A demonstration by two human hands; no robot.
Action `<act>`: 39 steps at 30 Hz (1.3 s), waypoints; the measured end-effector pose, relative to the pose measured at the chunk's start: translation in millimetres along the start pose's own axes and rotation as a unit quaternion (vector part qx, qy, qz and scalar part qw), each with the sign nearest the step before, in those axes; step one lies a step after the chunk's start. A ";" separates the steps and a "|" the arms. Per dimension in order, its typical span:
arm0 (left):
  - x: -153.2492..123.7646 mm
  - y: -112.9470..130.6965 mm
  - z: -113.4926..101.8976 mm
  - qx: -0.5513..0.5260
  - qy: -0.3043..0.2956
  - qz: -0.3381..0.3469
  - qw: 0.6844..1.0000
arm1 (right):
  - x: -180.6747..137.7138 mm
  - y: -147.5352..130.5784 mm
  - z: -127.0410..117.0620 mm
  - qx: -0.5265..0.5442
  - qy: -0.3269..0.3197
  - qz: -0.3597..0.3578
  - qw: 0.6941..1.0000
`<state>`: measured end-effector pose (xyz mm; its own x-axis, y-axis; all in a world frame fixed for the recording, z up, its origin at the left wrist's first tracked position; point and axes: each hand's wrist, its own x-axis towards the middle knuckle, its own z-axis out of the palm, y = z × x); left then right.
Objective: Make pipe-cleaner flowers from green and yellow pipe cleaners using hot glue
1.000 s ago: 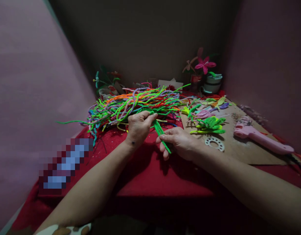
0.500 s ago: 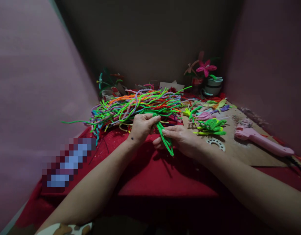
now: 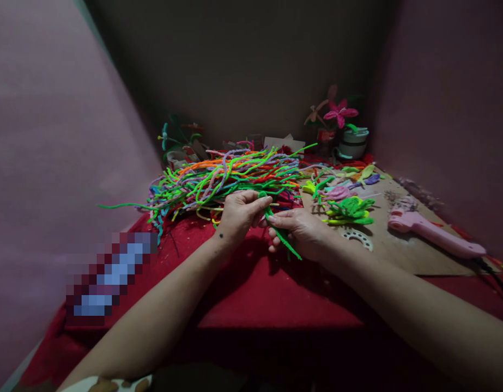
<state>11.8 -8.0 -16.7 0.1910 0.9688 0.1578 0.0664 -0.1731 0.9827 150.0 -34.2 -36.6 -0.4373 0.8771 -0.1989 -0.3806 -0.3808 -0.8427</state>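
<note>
Green pipe cleaners [image 3: 287, 245] run in a narrow bundle between my hands, above the red cloth [image 3: 276, 305]. My left hand [image 3: 242, 215] pinches their upper end between thumb and fingers. Lower down, my right hand [image 3: 298, 228] is closed on the same bundle, and the free ends slant out below it to the right. Fingers hide part of the bundle, so how its strands are bent there does not show. Just behind my hands lies a large heap of many-coloured pipe cleaners [image 3: 218, 174].
On the right, a brown board [image 3: 398, 250] carries green looped pieces [image 3: 351, 209], a white ring-shaped piece with holes [image 3: 358, 238] and a pink glue gun [image 3: 435, 231] with a dark cord. Behind stands a pot [image 3: 353, 144] beside a pink flower [image 3: 341, 113]. A blurred patch [image 3: 120, 272] covers something at left.
The green bundle has turned slightly, its lower ends now pointing further right and looking narrower. My right hand's fingers have curled around it. The whole view has shifted a little.
</note>
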 end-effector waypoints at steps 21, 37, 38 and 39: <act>7.0 -3.0 -5.6 -0.141 -0.086 -0.134 0.977 | -5.5 2.4 0.6 -0.075 0.022 -0.016 0.997; 8.8 5.9 -13.2 -0.176 -0.010 -0.132 0.975 | -6.1 5.2 5.7 -0.129 0.037 -0.023 0.991; 8.8 5.2 -12.4 -0.190 -0.013 -0.140 0.972 | -6.4 5.3 6.1 -0.130 0.038 -0.021 0.991; 8.5 4.5 -11.0 -0.197 -0.011 -0.143 0.970 | -6.5 5.4 6.3 -0.130 0.039 -0.020 0.991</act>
<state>2.9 1.4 -9.8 0.2417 0.9624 -0.1239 -0.2588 0.1870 0.9477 145.6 -43.8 -36.7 -0.3573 0.9141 -0.1919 -0.1693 -0.2654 -0.9491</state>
